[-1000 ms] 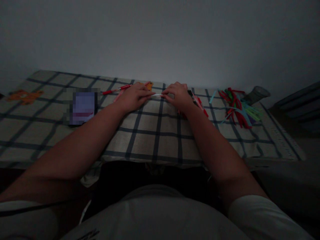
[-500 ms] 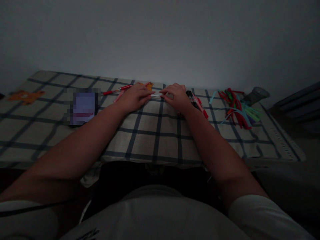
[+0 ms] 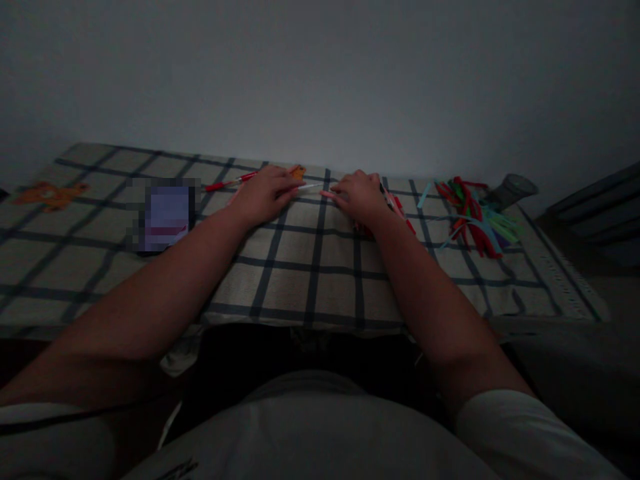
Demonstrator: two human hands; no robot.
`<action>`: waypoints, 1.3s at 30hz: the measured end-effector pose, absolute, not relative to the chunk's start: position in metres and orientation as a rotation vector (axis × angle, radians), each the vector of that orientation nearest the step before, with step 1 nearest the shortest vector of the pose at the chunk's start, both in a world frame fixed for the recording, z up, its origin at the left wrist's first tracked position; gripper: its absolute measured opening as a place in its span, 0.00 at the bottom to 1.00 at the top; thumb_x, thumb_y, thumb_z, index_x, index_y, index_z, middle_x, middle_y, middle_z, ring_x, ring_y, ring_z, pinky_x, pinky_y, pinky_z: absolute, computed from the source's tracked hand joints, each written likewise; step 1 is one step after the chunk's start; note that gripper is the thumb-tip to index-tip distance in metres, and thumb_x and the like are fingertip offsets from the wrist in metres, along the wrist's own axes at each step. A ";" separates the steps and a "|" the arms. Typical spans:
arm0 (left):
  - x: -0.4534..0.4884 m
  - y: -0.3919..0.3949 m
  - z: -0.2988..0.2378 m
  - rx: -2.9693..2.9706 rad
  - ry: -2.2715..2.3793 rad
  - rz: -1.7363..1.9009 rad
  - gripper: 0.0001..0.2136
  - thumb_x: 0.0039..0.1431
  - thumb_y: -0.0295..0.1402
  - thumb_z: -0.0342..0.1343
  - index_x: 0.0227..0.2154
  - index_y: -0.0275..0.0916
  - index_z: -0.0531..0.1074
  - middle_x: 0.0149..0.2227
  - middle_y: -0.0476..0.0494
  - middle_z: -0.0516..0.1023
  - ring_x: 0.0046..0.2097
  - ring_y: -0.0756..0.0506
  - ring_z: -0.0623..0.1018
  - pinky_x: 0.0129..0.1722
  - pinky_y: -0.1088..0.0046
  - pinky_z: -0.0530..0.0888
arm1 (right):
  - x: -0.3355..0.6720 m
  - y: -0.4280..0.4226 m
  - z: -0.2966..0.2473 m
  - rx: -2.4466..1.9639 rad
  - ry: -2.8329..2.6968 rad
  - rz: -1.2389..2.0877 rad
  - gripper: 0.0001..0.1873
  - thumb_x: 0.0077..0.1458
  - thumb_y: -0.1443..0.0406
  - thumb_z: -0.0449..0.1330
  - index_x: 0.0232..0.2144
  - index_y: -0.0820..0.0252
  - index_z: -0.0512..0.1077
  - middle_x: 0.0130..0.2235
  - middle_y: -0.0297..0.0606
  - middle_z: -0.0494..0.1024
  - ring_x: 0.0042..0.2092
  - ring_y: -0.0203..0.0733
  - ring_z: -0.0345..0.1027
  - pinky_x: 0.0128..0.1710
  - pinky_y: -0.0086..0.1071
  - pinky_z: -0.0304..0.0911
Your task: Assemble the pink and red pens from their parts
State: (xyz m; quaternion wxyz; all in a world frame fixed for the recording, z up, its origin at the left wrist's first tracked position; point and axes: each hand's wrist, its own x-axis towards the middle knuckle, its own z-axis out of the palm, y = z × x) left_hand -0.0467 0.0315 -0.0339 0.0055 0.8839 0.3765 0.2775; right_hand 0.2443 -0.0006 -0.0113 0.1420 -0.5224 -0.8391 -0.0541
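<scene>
My left hand (image 3: 267, 195) is closed in a pinch on a thin whitish pen refill (image 3: 309, 187), whose free end points right over the checked cloth. Across a small gap, my right hand (image 3: 361, 197) pinches a short pink pen part (image 3: 327, 194) between thumb and fingers. A red pen (image 3: 225, 184) lies just left of my left hand. Behind the left fingers an orange cutout (image 3: 299, 172) shows in part. Beside and under my right hand lie several red and pink pen pieces (image 3: 399, 205), partly covered.
A phone-like device (image 3: 169, 212), blurred out, lies left of my left forearm. Another orange cutout (image 3: 53, 194) is at the far left. To the right are a pile of coloured strips (image 3: 475, 220) and a grey cup on its side (image 3: 515, 190). A wall (image 3: 320, 80) rises behind the table.
My right hand has drawn slightly right, off the white refill's end, and a pink pen part now shows in its fingers. The refill stays in my left hand.
</scene>
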 end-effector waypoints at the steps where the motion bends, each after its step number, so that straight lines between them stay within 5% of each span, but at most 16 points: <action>1: -0.047 0.031 -0.034 2.763 1.188 0.877 0.19 0.78 0.42 0.55 0.61 0.47 0.86 0.56 0.36 0.85 0.61 0.34 0.79 0.66 0.50 0.75 | 0.245 0.000 -0.013 -1.496 -2.432 -0.159 0.28 0.81 0.48 0.51 0.51 0.52 0.89 0.53 0.55 0.87 0.59 0.67 0.68 0.58 0.59 0.59; 14: -0.046 0.028 -0.033 2.745 1.199 0.875 0.20 0.77 0.41 0.57 0.63 0.47 0.86 0.57 0.36 0.85 0.61 0.33 0.78 0.67 0.49 0.75 | 0.241 -0.009 -0.011 -1.575 -2.450 -0.204 0.24 0.80 0.52 0.55 0.54 0.56 0.88 0.60 0.58 0.83 0.63 0.68 0.67 0.60 0.60 0.60; 20: -0.047 0.030 -0.034 2.742 1.199 0.872 0.18 0.77 0.40 0.58 0.62 0.48 0.87 0.57 0.37 0.85 0.61 0.34 0.78 0.66 0.50 0.75 | 0.236 -0.010 -0.010 -1.570 -2.468 -0.126 0.19 0.79 0.57 0.57 0.50 0.57 0.87 0.51 0.55 0.86 0.59 0.65 0.68 0.61 0.58 0.58; 25: -0.048 0.030 -0.033 2.748 1.242 0.840 0.18 0.77 0.39 0.58 0.62 0.46 0.87 0.58 0.36 0.84 0.61 0.34 0.78 0.65 0.52 0.74 | 0.234 -0.016 0.001 -1.593 -2.539 -0.161 0.23 0.80 0.58 0.53 0.60 0.58 0.85 0.57 0.57 0.85 0.61 0.66 0.66 0.60 0.55 0.56; 39: -0.050 0.033 -0.037 2.744 1.320 0.845 0.19 0.77 0.40 0.57 0.61 0.47 0.87 0.56 0.36 0.84 0.60 0.34 0.78 0.64 0.52 0.74 | 0.243 -0.009 0.006 -1.578 -2.436 -0.255 0.23 0.79 0.58 0.53 0.60 0.56 0.85 0.57 0.55 0.85 0.62 0.67 0.65 0.60 0.55 0.53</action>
